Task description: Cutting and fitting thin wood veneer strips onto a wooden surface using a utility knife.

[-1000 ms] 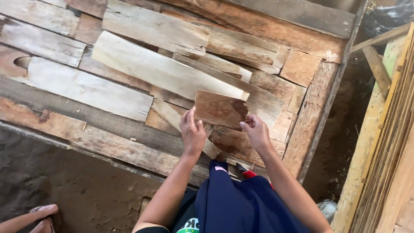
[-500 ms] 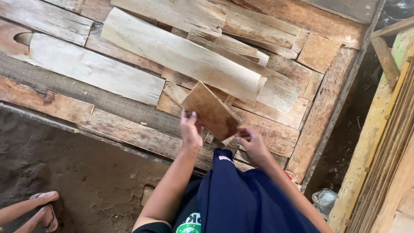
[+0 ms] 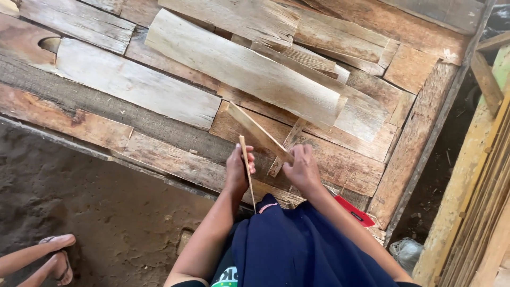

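My left hand [image 3: 239, 171] grips a thin wooden slat [image 3: 247, 175] held on edge, so I see only its narrow side. My right hand [image 3: 303, 168] holds a second thin wooden piece [image 3: 256, 131], tilted up and to the left, its near end between the fingers. The two pieces meet close to my hands and spread apart like a V. Both hands hover over a platform of rough planks [image 3: 159, 90]. A long pale plank [image 3: 239, 66] lies just beyond the held pieces.
Bare dirt ground [image 3: 106, 212] lies left of the platform's front edge. Another person's foot in a sandal [image 3: 56, 252] shows at the bottom left. A red flat object [image 3: 355, 212] sits by my right arm. Yellowish timber [image 3: 478, 175] stands at the right, with a plastic bag [image 3: 406, 252] below.
The single brown board that both hands held flat has been turned on edge. Now there are two thin pieces, one in each hand. The view has shifted closer.
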